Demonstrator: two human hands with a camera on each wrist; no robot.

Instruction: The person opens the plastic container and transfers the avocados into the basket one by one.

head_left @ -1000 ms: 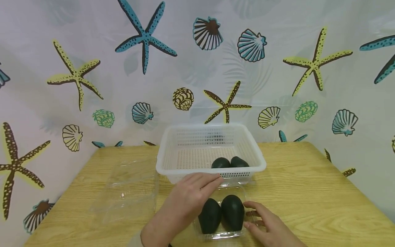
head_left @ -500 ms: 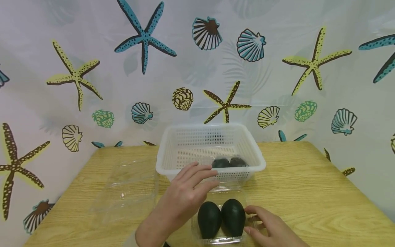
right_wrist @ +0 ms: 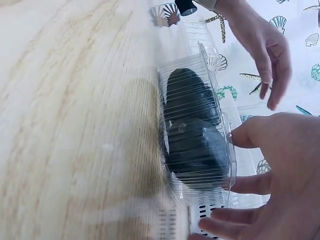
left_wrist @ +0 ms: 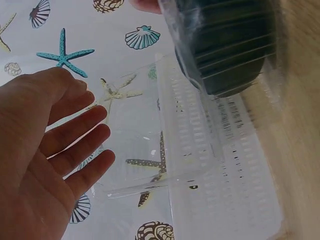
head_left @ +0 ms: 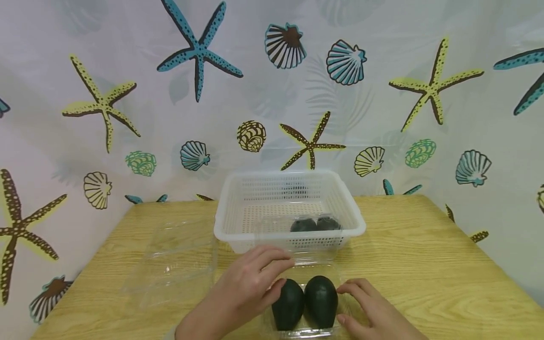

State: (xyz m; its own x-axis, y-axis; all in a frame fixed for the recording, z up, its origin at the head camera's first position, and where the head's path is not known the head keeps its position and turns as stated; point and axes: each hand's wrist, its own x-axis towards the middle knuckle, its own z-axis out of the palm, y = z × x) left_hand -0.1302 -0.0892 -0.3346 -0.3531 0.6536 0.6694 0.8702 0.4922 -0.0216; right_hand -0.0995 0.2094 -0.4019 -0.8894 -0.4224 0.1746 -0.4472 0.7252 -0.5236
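A clear plastic clamshell box lies at the table's near edge with two dark green avocados side by side in it. Its clear lid stands raised in front of a white basket. My left hand hovers at the box's left side, fingers relaxed, thumb by the left avocado. In the left wrist view the left hand is spread flat beside the lid. My right hand touches the box's right edge with loose fingers. The right wrist view shows the right hand beside the avocados.
The white basket holds two more avocados at its front right, blurred behind the lid. A second clear clamshell lies open on the wooden table to the left. A sea-themed curtain closes off the back.
The box has slid a little toward me. The lid has come up in front of the basket. My left hand drew back from the basket's rim to the box's left side.
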